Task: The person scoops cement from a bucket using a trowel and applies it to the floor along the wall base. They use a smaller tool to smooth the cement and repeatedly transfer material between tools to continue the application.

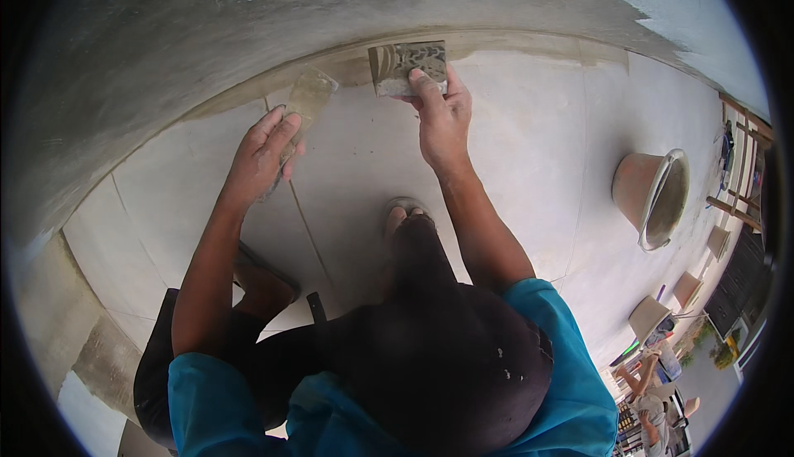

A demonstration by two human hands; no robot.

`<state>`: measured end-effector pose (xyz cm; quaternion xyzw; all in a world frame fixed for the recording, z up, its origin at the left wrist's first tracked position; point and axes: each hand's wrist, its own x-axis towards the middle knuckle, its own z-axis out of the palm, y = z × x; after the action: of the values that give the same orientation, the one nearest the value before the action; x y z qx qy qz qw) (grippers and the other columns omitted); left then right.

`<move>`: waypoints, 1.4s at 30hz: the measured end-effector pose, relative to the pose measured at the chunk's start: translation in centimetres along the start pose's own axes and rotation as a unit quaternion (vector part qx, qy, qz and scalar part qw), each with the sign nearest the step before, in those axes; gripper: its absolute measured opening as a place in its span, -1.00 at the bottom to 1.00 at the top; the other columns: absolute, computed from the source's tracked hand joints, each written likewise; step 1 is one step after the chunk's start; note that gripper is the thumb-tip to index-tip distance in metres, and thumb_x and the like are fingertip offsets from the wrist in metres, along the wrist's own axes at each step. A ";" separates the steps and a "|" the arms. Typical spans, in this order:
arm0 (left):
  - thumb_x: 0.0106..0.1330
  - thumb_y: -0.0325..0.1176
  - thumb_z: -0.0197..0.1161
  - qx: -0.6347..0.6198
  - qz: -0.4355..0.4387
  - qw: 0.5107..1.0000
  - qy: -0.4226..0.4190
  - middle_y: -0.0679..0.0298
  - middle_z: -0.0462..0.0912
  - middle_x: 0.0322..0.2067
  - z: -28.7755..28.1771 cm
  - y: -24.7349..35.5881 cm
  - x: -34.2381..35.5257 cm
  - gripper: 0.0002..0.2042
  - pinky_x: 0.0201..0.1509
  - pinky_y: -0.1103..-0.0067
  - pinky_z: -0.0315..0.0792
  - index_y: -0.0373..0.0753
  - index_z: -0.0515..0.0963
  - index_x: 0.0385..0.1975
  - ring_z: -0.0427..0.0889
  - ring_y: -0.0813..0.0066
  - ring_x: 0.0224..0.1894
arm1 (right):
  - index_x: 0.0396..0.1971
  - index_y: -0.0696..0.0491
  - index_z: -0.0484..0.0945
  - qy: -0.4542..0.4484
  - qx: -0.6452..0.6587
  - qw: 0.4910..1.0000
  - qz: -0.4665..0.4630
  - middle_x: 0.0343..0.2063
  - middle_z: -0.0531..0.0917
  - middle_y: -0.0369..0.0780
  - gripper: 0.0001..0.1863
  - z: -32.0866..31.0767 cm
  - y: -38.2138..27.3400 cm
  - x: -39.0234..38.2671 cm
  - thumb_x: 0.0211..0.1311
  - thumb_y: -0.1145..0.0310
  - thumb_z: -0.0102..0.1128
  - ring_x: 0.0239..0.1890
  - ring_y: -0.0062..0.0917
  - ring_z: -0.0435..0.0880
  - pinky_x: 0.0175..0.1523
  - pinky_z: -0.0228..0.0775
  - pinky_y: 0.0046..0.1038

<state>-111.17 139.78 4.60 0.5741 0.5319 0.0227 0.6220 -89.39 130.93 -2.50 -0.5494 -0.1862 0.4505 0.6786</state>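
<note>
My right hand (442,116) grips a square tile piece (406,66) smeared with grey mortar, held at the foot of the wall where floor and wall meet. A trowel (308,98) with a mortar-coated blade is in my left hand (263,153), its blade pointing up toward the same seam, just left of the tile piece. I am squatting on pale floor tiles (529,143), with my knee and sandalled foot (405,213) below my hands.
A grey plastered wall (165,52) curves along the top and left. A brown bucket (653,195) holding mortar stands at the right. Tile offcuts (649,316) lie further right, near a wooden railing. Another person (649,407) sits at the lower right.
</note>
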 end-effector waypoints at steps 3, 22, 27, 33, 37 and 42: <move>0.51 -0.06 -0.04 -0.006 0.003 0.998 -0.070 0.36 0.46 -0.52 2.1 0.5 0.2 -0.64 -0.55 0.63 0.27 -0.29 0.46 -0.22 0.32 0.67 -0.66 | 0.03 0.19 0.45 0.030 0.028 0.998 -0.050 -0.14 0.64 -0.21 -0.72 -2.2 -2.1 -1.6 0.37 0.44 0.10 -0.13 -0.60 0.61 0.02 0.49 -0.45; 0.51 -0.16 -0.05 -0.034 0.039 0.988 -0.148 0.41 0.40 -0.60 4.7 1.4 0.8 -0.71 -0.62 0.67 0.16 -0.25 0.45 -0.32 0.22 0.73 -0.71 | 0.03 0.08 0.57 -0.181 -0.431 0.780 -0.415 -0.07 0.68 -0.07 -0.52 -5.0 -5.8 -2.1 0.01 0.63 0.22 -0.04 -0.23 0.68 0.01 0.56 -0.35; 0.52 -0.17 -0.05 -0.072 0.118 0.982 -0.129 0.41 0.42 -0.56 4.8 0.7 1.3 -0.72 -0.55 0.70 0.19 -0.26 0.46 -0.24 0.27 0.73 -0.63 | 0.01 0.16 0.54 -0.098 -0.375 0.892 -0.233 -0.11 0.68 -0.12 -0.67 -6.4 -6.5 -3.2 0.22 0.54 0.19 -0.05 -0.40 0.67 0.03 0.55 -0.36; 0.52 -0.16 -0.06 -0.169 0.207 0.958 -0.103 0.39 0.44 -0.47 6.1 -0.4 1.7 -0.70 -0.49 0.67 0.24 -0.29 0.46 -0.14 0.29 0.69 -0.56 | -0.01 0.28 0.46 0.047 -0.013 0.999 -0.005 -0.20 0.66 -0.14 -0.67 -4.3 -6.6 -3.2 0.32 0.40 0.17 -0.17 -0.50 0.67 -0.02 0.59 -0.36; 0.50 -0.12 -0.07 0.081 -0.002 0.996 -0.022 0.36 0.47 -0.52 3.1 -0.4 2.4 -0.66 -0.43 0.58 0.33 -0.29 0.49 -0.16 0.37 0.59 -0.57 | -0.11 0.19 0.54 0.062 -0.300 0.952 0.003 -0.34 0.70 -0.13 -0.72 -7.8 -4.1 -2.1 0.25 0.37 0.20 -0.33 -0.44 0.71 -0.25 0.59 -0.39; 0.46 -0.11 -0.09 0.287 -0.030 0.957 -0.008 -0.03 0.68 -0.30 3.4 -3.4 3.0 -0.60 -0.04 0.25 0.46 -0.35 0.56 -0.19 0.65 0.01 -0.20 | -0.20 0.14 0.59 -0.003 -0.520 0.839 -0.160 -0.47 0.67 -0.11 -0.78 -5.8 -2.2 -1.7 0.16 0.40 0.26 -0.45 -0.33 0.67 -0.32 0.50 -0.37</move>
<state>-109.57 138.18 -0.58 0.7127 0.5276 -0.1542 0.4357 -85.04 126.21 -2.03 -0.7826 -0.4803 0.1745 0.3555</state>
